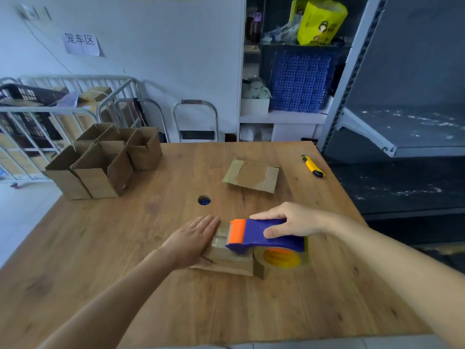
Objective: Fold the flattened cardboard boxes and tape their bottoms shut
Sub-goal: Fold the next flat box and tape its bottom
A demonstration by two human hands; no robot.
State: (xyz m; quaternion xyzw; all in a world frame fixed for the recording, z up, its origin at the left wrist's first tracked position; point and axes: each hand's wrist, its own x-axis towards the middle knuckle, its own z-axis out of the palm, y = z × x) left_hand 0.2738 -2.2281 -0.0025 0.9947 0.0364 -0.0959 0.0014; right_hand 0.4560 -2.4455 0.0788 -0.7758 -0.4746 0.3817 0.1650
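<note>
While left hand [195, 239] presses flat on the box [226, 260], right hand [293, 222] grips the tape dispenser [264, 238].

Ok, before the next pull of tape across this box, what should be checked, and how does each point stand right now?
1. Left hand pressing flat on the box: ok.
2. Right hand gripping the tape dispenser round its blue body: ok.
3. Dispenser's orange end down at the box top: ok.
4. Tape lined up on the flap seam: cannot tell, hand and dispenser cover it.
5. Left fingers apart from the orange end: ok, though close.
6. Utility knife and flattened box lying away from the work: ok.
</note>
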